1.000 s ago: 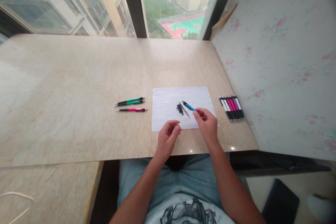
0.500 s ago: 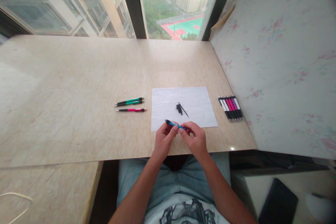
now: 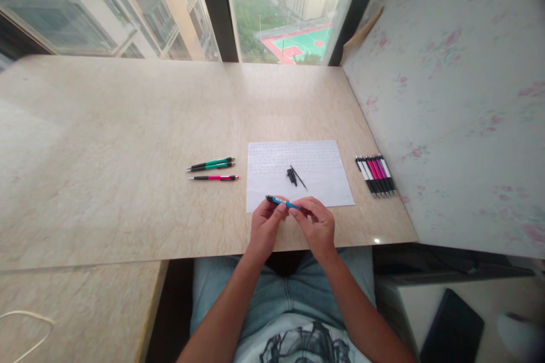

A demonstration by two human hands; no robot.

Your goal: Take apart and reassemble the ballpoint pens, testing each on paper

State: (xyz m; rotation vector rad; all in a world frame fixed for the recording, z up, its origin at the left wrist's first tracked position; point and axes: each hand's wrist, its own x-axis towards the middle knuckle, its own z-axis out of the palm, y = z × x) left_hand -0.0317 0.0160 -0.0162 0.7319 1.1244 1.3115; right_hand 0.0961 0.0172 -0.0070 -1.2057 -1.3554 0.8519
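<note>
A blue pen (image 3: pixel 279 201) with a black tip is held level between both my hands, just above the near edge of a white sheet of paper (image 3: pixel 317 184). My left hand (image 3: pixel 266 227) pinches its middle. My right hand (image 3: pixel 317 227) pinches its right end. On the paper beyond lie small black pen parts (image 3: pixel 292 176) and a thin black refill (image 3: pixel 298 178).
Two green pens (image 3: pixel 210 164) and a pink pen (image 3: pixel 214 178) lie left of the paper on the beige marble table (image 3: pixel 128 142). A row of several pink and white pens (image 3: pixel 377 174) lies at the right, close to the flowered wall panel. Windows run along the far edge.
My right hand lifted the blue pen off the paper and brought it back to my left hand. Both hands now grip it; it has barely moved in the last half second.
</note>
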